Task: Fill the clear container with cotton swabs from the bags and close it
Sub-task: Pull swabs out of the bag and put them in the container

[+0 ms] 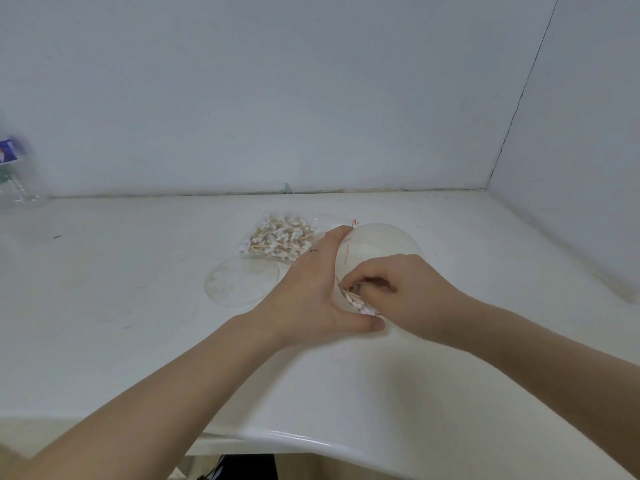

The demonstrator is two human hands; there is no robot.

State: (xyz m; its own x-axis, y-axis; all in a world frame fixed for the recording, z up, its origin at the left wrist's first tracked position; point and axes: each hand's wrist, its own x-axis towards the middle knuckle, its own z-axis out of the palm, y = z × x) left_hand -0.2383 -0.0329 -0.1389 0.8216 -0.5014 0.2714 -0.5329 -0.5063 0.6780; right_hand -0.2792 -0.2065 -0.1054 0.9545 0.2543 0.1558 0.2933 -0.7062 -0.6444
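Note:
The clear round container (377, 247) lies tipped toward me on the white table (121, 289), its mouth facing me. My left hand (311, 292) wraps around its left side and holds it. My right hand (408, 292) reaches into the mouth, its fingers closed on a bunch of wooden-stick cotton swabs (358, 303) at the rim. A clear bag of cotton swabs (280, 239) lies just behind my left hand. The clear round lid (242, 282) lies flat on the table to the left of my left hand.
A clear plastic bottle with a blue label (14, 168) stands at the far left by the back wall. White walls close the table at the back and right. The table's front edge (311, 441) runs near the bottom.

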